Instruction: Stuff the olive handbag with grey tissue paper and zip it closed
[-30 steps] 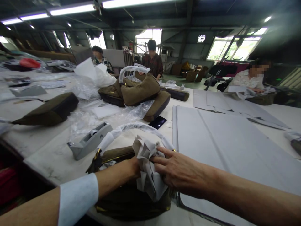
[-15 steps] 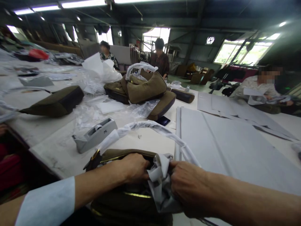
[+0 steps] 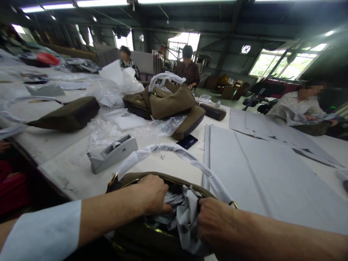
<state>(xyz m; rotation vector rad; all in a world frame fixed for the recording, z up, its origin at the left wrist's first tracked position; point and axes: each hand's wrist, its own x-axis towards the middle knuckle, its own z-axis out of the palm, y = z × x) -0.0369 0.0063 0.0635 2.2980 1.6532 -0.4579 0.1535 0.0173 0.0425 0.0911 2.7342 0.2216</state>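
An olive-brown handbag [image 3: 130, 235] with a gold zipper stands unzipped before me, its handle [image 3: 165, 148] wrapped in white. Crumpled grey-white stuffing paper [image 3: 187, 210] lies inside the mouth and bulges out over its right side. My left hand [image 3: 153, 194] reaches into the opening; its thumb shows against the paper, while the fingertips are hidden in the bag. On the right side of the mouth, my right hand [image 3: 214, 221] is closed on the bulging paper, fingers curled in.
A grey tape dispenser [image 3: 114, 153] and a dark phone [image 3: 187, 141] lie beyond the bag. Further back are stacked handbags [image 3: 171, 101] and clear plastic. Another handbag [image 3: 67, 114] lies left. Grey sheets [image 3: 244, 163] cover the right side. Several people sit or stand around the table.
My left hand has risen slightly and its thumb now shows apart from the fingers. More paper is visible inside the bag's mouth. My right hand stays on the paper at the right.
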